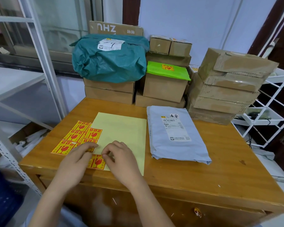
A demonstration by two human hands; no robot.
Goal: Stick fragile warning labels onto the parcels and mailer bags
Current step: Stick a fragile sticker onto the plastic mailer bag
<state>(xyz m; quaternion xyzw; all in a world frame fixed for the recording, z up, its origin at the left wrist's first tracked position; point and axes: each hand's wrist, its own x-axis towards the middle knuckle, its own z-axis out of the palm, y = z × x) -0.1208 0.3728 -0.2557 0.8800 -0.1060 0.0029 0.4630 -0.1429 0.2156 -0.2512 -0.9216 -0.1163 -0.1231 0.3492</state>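
Head view: a thin, limp fragile label (96, 163) at 6 o'clock is pinched by right hand (120, 154) fingertips; left hand (75, 158) fingers are pressed flat; its corner is best peeled.

left hand (75, 158): bare, no glove, ring or watch | right hand (120, 158): bare likewise | forearms: bare, no sleeves in view

two hands (75, 159), three mailer bags (175, 133), one backing sheet (123, 128), roughly seven fragile labels (81, 126), many stacked cardboard boxes (164, 87).
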